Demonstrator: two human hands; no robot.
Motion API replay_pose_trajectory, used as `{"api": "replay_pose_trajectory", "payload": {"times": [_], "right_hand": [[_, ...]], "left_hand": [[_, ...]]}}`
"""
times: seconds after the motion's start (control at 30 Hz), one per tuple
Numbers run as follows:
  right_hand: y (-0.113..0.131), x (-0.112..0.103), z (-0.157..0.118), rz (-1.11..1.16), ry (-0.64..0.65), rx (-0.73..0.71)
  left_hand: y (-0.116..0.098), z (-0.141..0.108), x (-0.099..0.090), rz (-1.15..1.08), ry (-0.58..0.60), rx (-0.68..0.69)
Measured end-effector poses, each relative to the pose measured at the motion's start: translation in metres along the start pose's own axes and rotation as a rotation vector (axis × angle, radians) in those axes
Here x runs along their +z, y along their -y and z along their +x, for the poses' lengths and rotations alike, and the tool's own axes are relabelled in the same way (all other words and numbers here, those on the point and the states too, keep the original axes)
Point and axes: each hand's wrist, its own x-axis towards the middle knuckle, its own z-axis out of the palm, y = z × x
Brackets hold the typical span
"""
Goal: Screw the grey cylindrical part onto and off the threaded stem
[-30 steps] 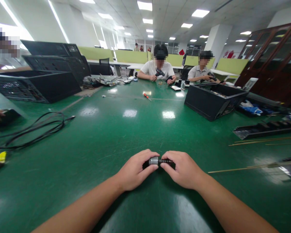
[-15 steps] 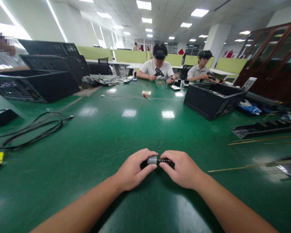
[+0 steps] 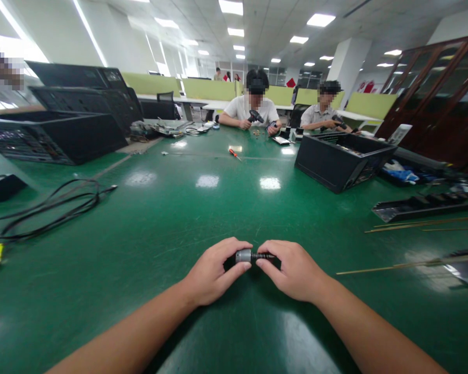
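A short grey metal cylinder [image 3: 244,255] is gripped between the thumb and fingers of my left hand [image 3: 214,272]. From its right end runs a thin dark shaft [image 3: 262,256] with spiral grooves, like a drill bit. My right hand [image 3: 292,270] is closed around that shaft, its thumb and fingertips pinching it close to the cylinder; the shaft's far end is hidden in the hand. Both hands are just above the green tabletop [image 3: 187,218], and the piece lies level between them.
Black computer cases [image 3: 343,161] stand right and far left [image 3: 93,137]. Black cables [image 3: 74,202] lie at left, thin brass-coloured rods [image 3: 374,269] at right. An orange screwdriver [image 3: 233,152] lies further back. Across the table, a person [image 3: 249,111] holds a power drill [image 3: 255,116]; others sit nearby.
Hardly anything differs. Both hands keep their hold on the cylinder and shaft, and the piece appears very slightly further left, with the whole view shifted a little too.
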Motion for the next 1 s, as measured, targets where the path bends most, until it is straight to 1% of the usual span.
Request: {"api": "replay_pose_trajectory", "payload": {"times": [1.0], "right_hand": [[-0.0034, -0.0018, 0.0005, -0.007, -0.01, 0.001]], "left_hand": [[-0.0007, 0.0015, -0.0021, -0.011, -0.021, 0.009]]}}
